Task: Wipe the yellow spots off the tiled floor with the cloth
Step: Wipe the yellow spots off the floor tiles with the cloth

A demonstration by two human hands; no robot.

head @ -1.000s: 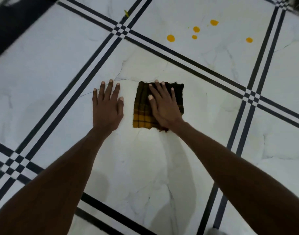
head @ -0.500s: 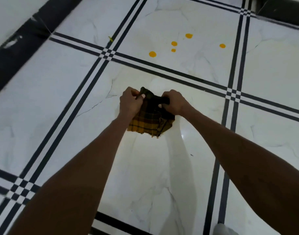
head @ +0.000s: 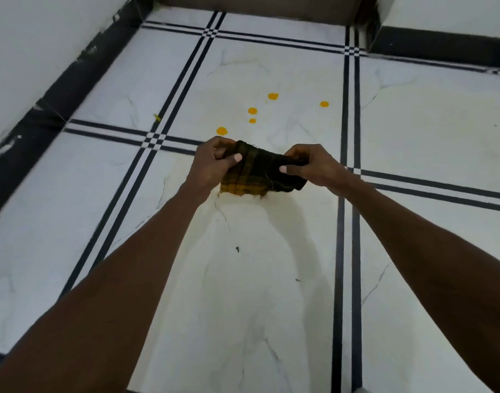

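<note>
1. Both hands clamped on the cloth, lifted off the floor: left hand pinching its left end with thumb over the fabric, right hand pinching its right end the same way.
2. Cloth bunched and sagging between the two grips, dark plaid along the top, yellow checks at the hanging lower edge.
3. Just beyond the left hand, nearest of the yellow spots; farther out on the same tile, two more, a small one between them, another and one off to the right.
4. Small yellow fleck on the neighbouring tile to the left, beside the black stripes.
5. White marbled tiled floor crossed by double black lines; dark skirting along the left wall.
</note>
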